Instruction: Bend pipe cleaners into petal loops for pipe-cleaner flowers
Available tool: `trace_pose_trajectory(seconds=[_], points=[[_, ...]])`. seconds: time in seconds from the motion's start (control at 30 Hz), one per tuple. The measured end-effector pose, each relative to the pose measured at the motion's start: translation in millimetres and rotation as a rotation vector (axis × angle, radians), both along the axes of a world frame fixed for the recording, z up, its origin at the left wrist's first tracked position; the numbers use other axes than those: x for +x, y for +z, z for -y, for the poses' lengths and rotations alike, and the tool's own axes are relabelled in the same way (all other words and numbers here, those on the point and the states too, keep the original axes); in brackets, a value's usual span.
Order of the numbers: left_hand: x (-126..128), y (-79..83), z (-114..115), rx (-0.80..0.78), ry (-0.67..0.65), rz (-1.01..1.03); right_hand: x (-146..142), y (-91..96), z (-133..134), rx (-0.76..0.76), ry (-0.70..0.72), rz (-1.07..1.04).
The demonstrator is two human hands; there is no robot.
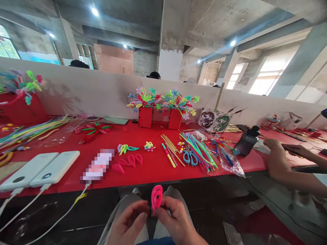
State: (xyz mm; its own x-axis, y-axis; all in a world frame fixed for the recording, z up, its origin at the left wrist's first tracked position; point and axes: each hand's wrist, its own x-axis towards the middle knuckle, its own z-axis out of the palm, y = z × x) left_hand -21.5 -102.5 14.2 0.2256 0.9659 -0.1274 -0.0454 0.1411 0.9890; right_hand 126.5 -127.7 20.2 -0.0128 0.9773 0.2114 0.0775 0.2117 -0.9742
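Above my lap, my right hand (176, 217) pinches the base of a bright pink pipe-cleaner loop (156, 197), a bent double loop held upright. Beside it, my left hand (131, 221) has its fingers half curled, with thumb and forefinger apart; nothing shows between them. On the red table ahead lie several similar pink loops (131, 160). Just behind those are a green and yellow pipe-cleaner piece (124, 149) and a small pale flower (148, 146).
Blue-handled scissors (190, 158) lie near wooden sticks (171, 146) and a bundle of pipe cleaners (198, 149). White power banks (55, 170) with cables sit left. Red flower boxes (145, 117) stand against the partition. A dark bottle (245, 141) is beside a co-worker's arm (279, 166).
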Motion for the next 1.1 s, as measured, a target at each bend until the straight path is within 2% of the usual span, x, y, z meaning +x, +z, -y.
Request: trace_pose_trajectory(seconds=[0.1, 0.2, 0.37, 0.57, 0.73, 0.83, 1.03, 1.1], points=[[-1, 8.3, 1, 0.072, 0.008, 0.056, -2, -5.7, 1, -0.023, 0.091, 0.179], [0, 11.6, 3, 0.089, 0.02, 0.078, -6, -11.0, 1, -0.048, 0.127, 0.244], [0, 7.5, 3, -0.012, 0.084, 0.196, -9, -16.7, 0, -0.102, 0.08, 0.24], [-3, 11.2, 0, -0.016, 0.108, 0.125, -8, -23.6, -1, -0.086, 0.02, 0.317], [-8, 14.3, -4, 0.084, 0.111, 0.031, -10, -19.8, -1, -0.114, -0.037, 0.32], [-10, 12.4, -6, 0.047, 0.118, 0.057, -9, -17.3, 0, -0.114, -0.095, 0.316], [-10, 11.9, -10, -0.035, 0.02, 0.064, -3, -11.8, 1, -0.042, -0.139, 0.316], [-10, 12.6, -11, -0.064, 0.076, 0.068, -2, -9.3, 1, -0.078, -0.115, 0.236]])
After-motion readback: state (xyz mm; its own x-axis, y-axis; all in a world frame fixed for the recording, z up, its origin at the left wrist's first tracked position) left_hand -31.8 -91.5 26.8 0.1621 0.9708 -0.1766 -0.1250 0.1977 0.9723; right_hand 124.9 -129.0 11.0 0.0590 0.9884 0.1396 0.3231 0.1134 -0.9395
